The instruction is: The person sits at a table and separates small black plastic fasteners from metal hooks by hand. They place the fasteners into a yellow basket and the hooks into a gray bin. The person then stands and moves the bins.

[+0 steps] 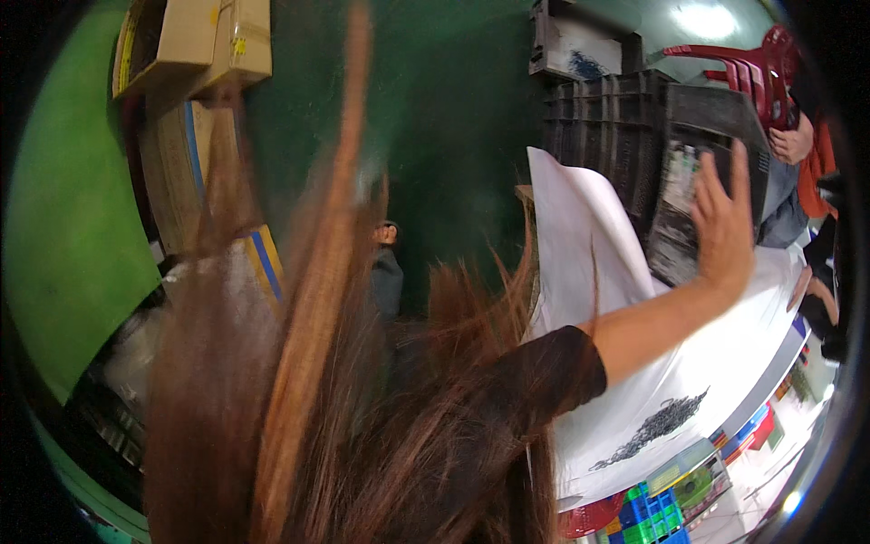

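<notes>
My right hand (727,227) reaches out to the right from a black sleeve. Its fingers are stretched and spread, and nothing shows in them. It appears over the side of a dark crate (675,218) with pale, worn patches; whether it touches the crate I cannot tell. Below my forearm a white sheet (625,335) covers a table, its near edge curling up. A heap of small black pieces (657,428) lies on the sheet. My left hand does not appear. Long hair hangs across the left and middle of the view, blurred by motion.
Another black crate (603,136) stands behind, near a red plastic chair (761,68). A co-worker's hand (793,140) is at the far right. Cardboard boxes (195,45) line the left side. Green and blue baskets (648,512) sit at the bottom right.
</notes>
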Demonstrator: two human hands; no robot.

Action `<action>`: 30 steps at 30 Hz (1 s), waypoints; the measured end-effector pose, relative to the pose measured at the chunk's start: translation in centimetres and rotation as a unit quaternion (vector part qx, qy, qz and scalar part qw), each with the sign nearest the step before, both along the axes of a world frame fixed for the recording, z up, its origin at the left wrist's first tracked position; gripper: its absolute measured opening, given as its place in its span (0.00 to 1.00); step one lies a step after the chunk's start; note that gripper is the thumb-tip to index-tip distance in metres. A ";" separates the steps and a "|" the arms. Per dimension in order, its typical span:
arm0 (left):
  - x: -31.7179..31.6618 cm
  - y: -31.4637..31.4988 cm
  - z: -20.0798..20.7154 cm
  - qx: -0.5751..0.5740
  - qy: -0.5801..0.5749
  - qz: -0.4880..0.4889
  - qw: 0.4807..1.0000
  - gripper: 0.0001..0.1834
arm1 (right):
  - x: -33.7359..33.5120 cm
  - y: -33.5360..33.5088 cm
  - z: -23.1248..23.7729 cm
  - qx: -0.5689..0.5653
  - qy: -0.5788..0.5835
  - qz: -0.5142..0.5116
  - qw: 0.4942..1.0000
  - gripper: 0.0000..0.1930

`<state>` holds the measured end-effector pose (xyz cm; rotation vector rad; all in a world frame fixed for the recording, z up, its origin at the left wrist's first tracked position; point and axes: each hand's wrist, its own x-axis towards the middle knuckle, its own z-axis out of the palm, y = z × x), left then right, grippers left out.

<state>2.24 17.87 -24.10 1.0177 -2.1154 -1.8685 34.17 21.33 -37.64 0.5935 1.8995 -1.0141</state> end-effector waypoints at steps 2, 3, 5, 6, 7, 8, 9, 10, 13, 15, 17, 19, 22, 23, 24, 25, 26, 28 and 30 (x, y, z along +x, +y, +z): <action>0.8 -1.9 -1.8 0.078 0.054 0.077 0.992 0.49 | 0.1 -0.4 1.7 0.002 -0.004 -0.014 1.000 0.10; 1.1 -3.0 -2.9 0.056 0.026 0.095 0.994 0.50 | 0.2 -0.5 2.6 0.006 -0.005 -0.025 1.000 0.10; 1.5 -4.4 -5.4 0.111 -0.029 0.072 0.991 0.50 | 0.4 -0.6 4.3 0.013 -0.006 -0.046 0.999 0.10; 1.1 -4.3 -6.2 0.095 -0.067 0.055 0.992 0.52 | 0.7 -0.5 5.2 0.015 -0.005 -0.058 0.998 0.10; 0.5 -4.5 -7.4 0.115 -0.135 0.026 0.984 0.53 | 1.1 -0.3 5.9 0.017 -0.004 -0.076 0.997 0.10; -0.2 -4.3 -8.3 0.134 -0.238 -0.015 0.962 0.53 | 1.6 0.0 6.7 0.019 -0.003 -0.097 0.995 0.10; -0.6 -4.4 -9.1 0.105 -0.255 -0.029 0.961 0.47 | 2.1 0.0 7.2 0.003 0.007 -0.143 0.990 0.12; -1.1 -5.1 -9.9 0.174 -0.214 -0.029 0.961 0.39 | 2.5 0.4 7.8 -0.005 0.013 -0.164 0.986 0.12; -2.5 -6.2 -10.3 0.187 -0.176 0.076 0.963 0.16 | 4.2 1.2 10.3 0.012 0.044 -0.184 0.982 0.10; -2.7 -9.6 -10.0 0.266 -0.152 -0.005 0.952 0.12 | 4.9 1.9 12.3 0.006 0.066 -0.220 0.973 0.09; -1.5 -14.6 -8.9 0.333 -0.071 -0.074 0.937 0.09 | 6.1 3.1 15.1 0.024 0.099 -0.266 0.959 0.08; -0.5 -19.7 -6.7 0.350 -0.091 -0.096 0.927 0.11 | 6.6 5.9 16.9 0.101 0.232 -0.315 0.915 0.07; 4.5 -27.2 -1.1 0.109 -0.001 -0.296 0.949 0.13 | 8.5 13.0 19.3 0.342 0.307 -0.361 0.812 0.10; 6.9 -29.4 1.4 -0.199 0.100 -0.389 0.894 0.21 | 8.9 15.7 18.8 0.398 0.342 -0.384 0.760 0.14; 9.0 -31.0 3.7 -0.233 0.117 -0.393 0.882 0.23 | 9.3 18.6 18.0 0.432 0.409 -0.387 0.704 0.18; 11.0 -32.0 5.6 -0.276 0.083 -0.385 0.877 0.25 | 9.8 21.5 17.2 0.495 0.384 -0.369 0.686 0.21; 12.3 -32.7 7.1 -0.318 0.057 -0.357 0.876 0.24 | 10.3 24.2 16.2 0.552 0.374 -0.332 0.667 0.24; 15.7 -33.8 9.9 -0.313 0.052 -0.317 0.894 0.26 | 10.7 28.6 13.5 0.594 0.300 -0.405 0.627 0.26; 18.5 -35.4 11.9 -0.376 0.026 -0.301 0.876 0.26 | 8.9 31.8 10.7 0.618 0.068 -0.332 0.710 0.32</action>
